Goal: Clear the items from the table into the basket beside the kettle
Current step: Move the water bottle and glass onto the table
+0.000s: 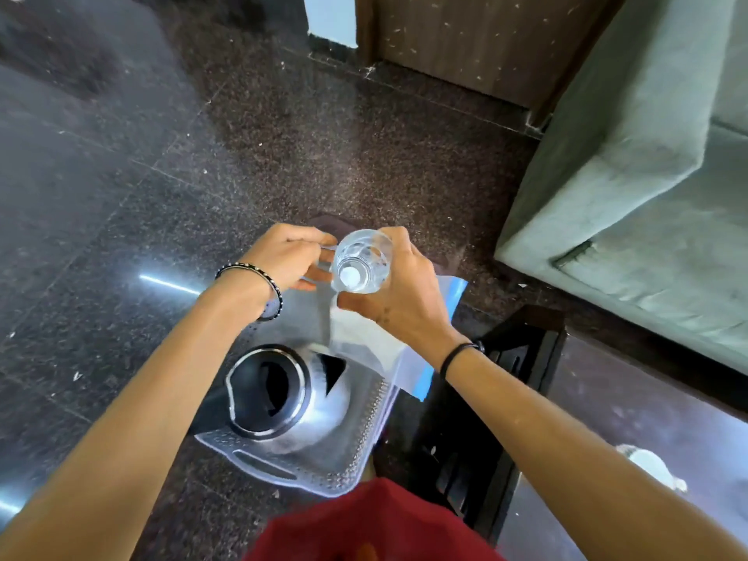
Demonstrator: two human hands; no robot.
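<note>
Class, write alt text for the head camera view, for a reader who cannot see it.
Seen from above, a person's right hand grips a clear plastic bottle while the left hand touches its side, both above a perforated basket on a dark speckled floor. A steel kettle and a clear plastic bag lie in the basket, beside a dark glass-topped table.

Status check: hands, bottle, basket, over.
Right hand gripping clear bottle above basket. Left hand pinching something clear beside it. Kettle and plastic bag already crowd the basket.
</note>
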